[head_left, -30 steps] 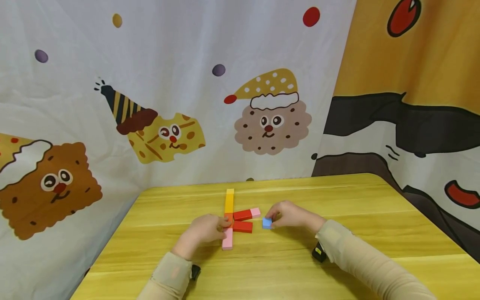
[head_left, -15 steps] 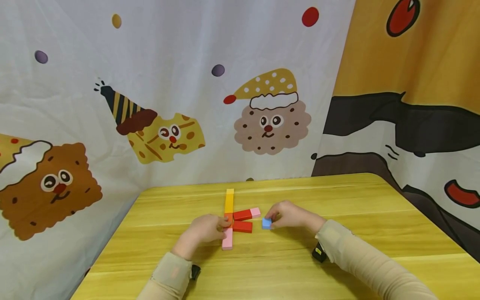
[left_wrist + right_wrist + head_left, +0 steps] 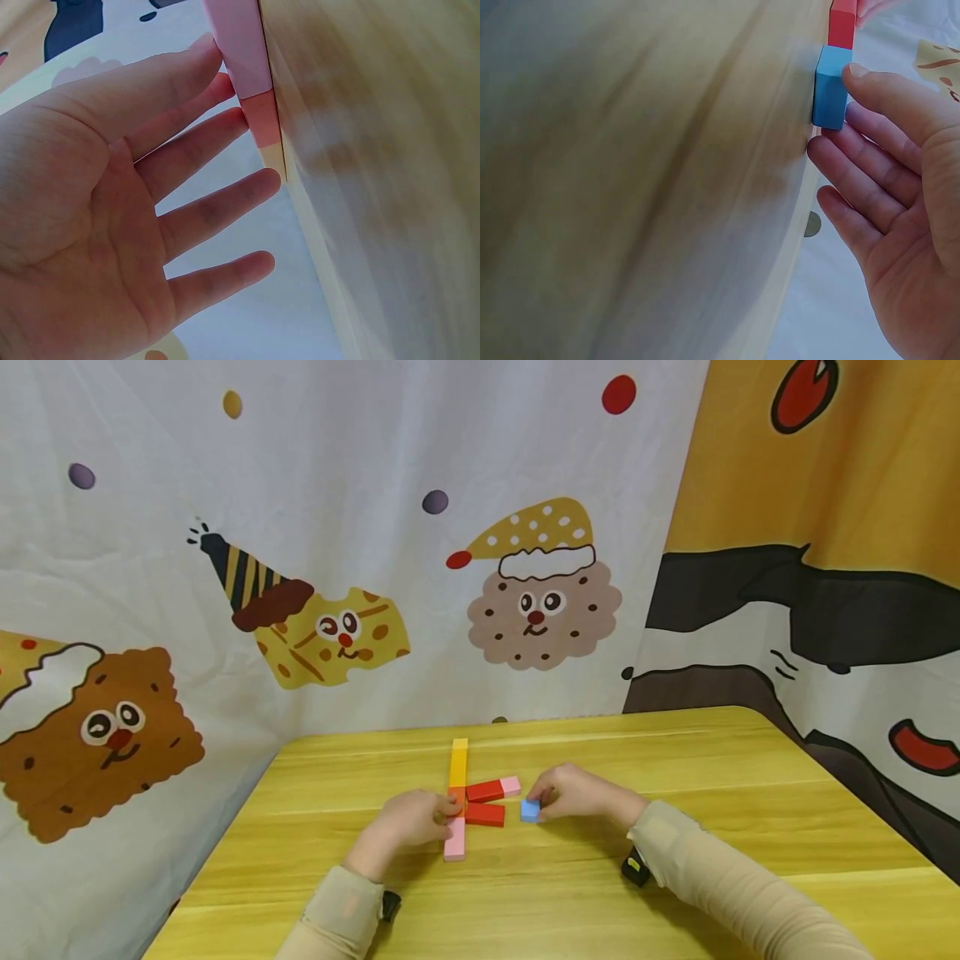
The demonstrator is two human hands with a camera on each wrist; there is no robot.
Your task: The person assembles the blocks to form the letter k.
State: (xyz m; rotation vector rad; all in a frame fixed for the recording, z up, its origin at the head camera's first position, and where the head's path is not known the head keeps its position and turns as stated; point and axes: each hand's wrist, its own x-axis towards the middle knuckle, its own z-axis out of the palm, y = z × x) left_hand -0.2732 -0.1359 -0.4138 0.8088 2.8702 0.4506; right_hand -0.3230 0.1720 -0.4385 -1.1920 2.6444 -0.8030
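Note:
My right hand (image 3: 577, 793) pinches a small blue block (image 3: 529, 811) low over the table, to the right of the red blocks. In the right wrist view, the thumb lies on one face of the blue block (image 3: 831, 88), with fingers behind it. My left hand (image 3: 412, 817) rests against a straight row of blocks, its fingers spread and fairly straight. Its tips touch around the orange block (image 3: 456, 794) and the pink block (image 3: 241, 46). Two red blocks, an upper one (image 3: 484, 792) and a lower one (image 3: 486, 815), branch right from the row.
A yellow block (image 3: 458, 765) forms the far end of the row. One small pink block (image 3: 511, 787) sits at the tip of the upper red one. The wooden table (image 3: 600, 893) ends at a cartoon-printed curtain (image 3: 420, 460) behind.
The right hand has shifted slightly left and nearer with the blue block, toward the lower red block. The left hand has stayed in place.

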